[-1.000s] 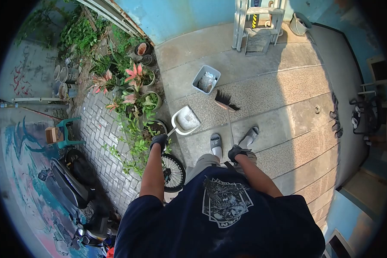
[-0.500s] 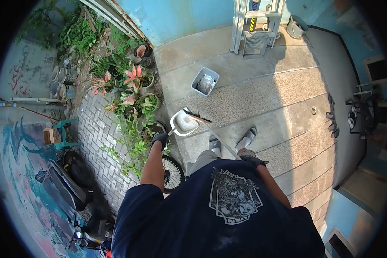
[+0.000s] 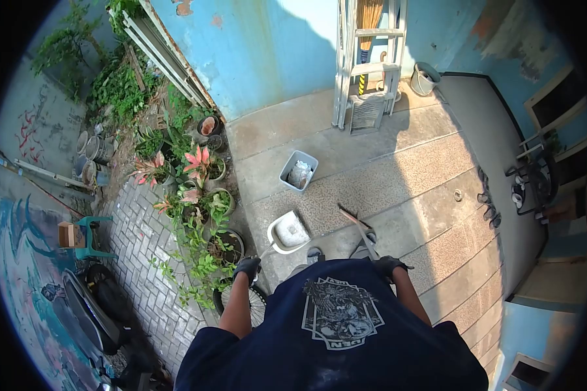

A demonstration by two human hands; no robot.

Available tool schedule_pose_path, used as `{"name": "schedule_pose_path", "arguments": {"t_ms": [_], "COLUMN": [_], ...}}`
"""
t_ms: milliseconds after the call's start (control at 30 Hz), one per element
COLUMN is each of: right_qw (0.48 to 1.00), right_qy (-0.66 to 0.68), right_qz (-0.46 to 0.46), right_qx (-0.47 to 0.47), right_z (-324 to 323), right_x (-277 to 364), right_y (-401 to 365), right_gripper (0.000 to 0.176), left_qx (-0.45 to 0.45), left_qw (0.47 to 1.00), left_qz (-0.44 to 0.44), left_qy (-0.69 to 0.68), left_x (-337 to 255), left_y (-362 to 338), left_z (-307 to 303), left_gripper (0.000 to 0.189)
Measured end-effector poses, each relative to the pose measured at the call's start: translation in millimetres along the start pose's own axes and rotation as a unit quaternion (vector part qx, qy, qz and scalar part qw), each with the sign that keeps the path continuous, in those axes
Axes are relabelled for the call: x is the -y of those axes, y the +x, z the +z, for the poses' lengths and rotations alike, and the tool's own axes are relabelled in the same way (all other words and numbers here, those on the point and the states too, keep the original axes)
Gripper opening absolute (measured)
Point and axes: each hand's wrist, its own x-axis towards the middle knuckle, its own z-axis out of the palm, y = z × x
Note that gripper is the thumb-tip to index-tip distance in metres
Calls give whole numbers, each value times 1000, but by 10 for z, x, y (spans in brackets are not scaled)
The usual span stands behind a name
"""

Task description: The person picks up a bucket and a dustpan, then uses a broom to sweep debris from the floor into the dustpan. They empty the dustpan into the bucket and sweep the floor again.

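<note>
Broom [image 3: 361,226] swung away from dustpan [image 3: 289,232], arms [image 3: 237,311] down, left fingers [image 3: 246,265] curled round dustpan handle [image 3: 266,250], right fingers [image 3: 389,263] round broom

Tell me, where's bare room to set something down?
There is bare floor between the grey bin and the stepladder. A wider, partly sunlit stretch lies between the broom and the row of shoes, with only a round fitting in it. It's crowded around the dustpan, broom and feet, and along the potted plants.

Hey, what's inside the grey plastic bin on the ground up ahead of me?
Inside the grey plastic bin there's a crumpled whitish heap; what it's made of isn't clear. It covers much of the bottom, so anything underneath can't be seen.
</note>
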Motion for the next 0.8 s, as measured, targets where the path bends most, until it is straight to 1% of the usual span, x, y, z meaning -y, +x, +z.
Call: {"name": "schedule_pose_path", "arguments": {"t_ms": [33,100,167,233,300,333,367,400,433,467,533,600,633,667,733,800], "right_qw": [1000,999,998,997,995,995,978,947,947,942,933,929,929,933,938,909], "right_qy": [-1,-31,-32,-33,96,96,205,312,314,335,357,361,362,349,333,414], "right_qz": [-2,-33,-54,-74,11,10,37,65,63,16,-29,75,75,83,93,48], "right_qx": [-3,-7,-4,1,24,22,27,33,32,29,28,29,29,25,20,27], "right_z": [43,207,353,279,74,75,113,186,231,317,337,82,66,36,29,102], "right_x": [-77,-327,-535,-487,-256,-272,-324,-424,-490,-604,-585,-304,-267,-238,-245,-342], "right_y": [164,632,951,883,370,389,399,468,562,755,694,233,172,138,158,293], "right_gripper": [64,61,60,58,57,57,53,49,49,46,43,39,39,37,35,36], "left_qx": [-2,7,13,27,27,31,35,34,33,45,58,65,73,67,58,48], "left_qw": [1000,999,997,997,995,999,999,999,999,999,997,997,996,997,998,999], "left_qz": [2,-14,-6,-11,-15,-14,-14,0,2,-12,-41,-28,-20,-21,-12,-2], "left_qy": [-2,-52,-74,-77,-95,-40,15,7,7,0,-30,-36,-41,-23,-11,-3], "left_x": [-34,-88,-151,-339,-521,-597,-631,-628,-652,-667,-576,-738,-794,-832,-981,-1006], "left_y": [-40,-91,-132,-375,-578,-635,-665,-650,-621,-593,-358,-513,-589,-578,-771,-825], "left_z": [39,117,160,152,142,122,126,172,196,219,354,352,337,330,232,202], "left_gripper": [29,29,30,32,34,36,37,39,39,36,35,34,34,32,31,31]}}
